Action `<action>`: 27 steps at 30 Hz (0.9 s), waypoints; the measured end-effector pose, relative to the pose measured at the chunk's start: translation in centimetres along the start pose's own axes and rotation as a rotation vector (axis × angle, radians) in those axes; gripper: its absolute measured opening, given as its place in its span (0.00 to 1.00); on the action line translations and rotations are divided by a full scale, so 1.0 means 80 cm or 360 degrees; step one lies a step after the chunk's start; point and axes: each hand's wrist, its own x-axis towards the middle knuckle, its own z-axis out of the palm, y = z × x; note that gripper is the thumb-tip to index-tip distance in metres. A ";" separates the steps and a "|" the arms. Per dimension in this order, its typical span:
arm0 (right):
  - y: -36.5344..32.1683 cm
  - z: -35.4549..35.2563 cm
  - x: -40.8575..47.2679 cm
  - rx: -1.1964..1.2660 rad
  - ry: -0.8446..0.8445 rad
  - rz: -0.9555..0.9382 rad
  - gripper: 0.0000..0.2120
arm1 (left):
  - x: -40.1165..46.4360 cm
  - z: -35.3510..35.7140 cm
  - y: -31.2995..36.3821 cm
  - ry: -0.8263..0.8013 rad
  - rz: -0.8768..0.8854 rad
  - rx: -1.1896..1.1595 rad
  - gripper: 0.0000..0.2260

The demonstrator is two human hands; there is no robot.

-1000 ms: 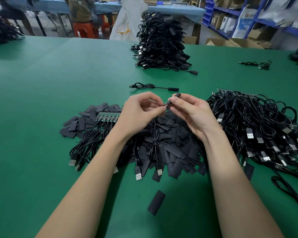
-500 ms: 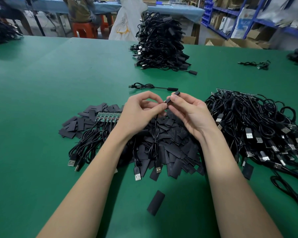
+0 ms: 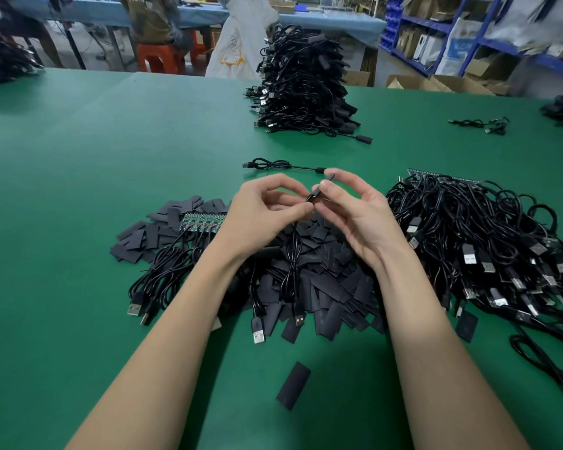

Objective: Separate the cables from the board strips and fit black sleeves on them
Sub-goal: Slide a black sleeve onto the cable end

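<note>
Above a heap of flat black sleeves, my left hand pinches the end of a black cable that hangs down to a USB plug. My right hand pinches a black sleeve between thumb and forefinger, held against that cable end. A green board strip with several cables attached lies left of my left hand. To the right sits a big tangle of cables on another board strip.
A tall stack of finished cables stands at the back centre, one single cable in front of it. A loose sleeve lies near me. A small cable bundle lies far right. Beyond the green table, a person sits on an orange stool.
Both hands have stayed close together over the sleeve heap, shifting slightly upward. The sleeve stays pinched at the cable end, with only small finger movement.
</note>
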 end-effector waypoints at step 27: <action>0.007 0.007 0.004 -0.0060 0.0144 -0.0211 0.08 | 0.001 0.005 -0.001 0.0005 -0.0239 -0.0133 0.04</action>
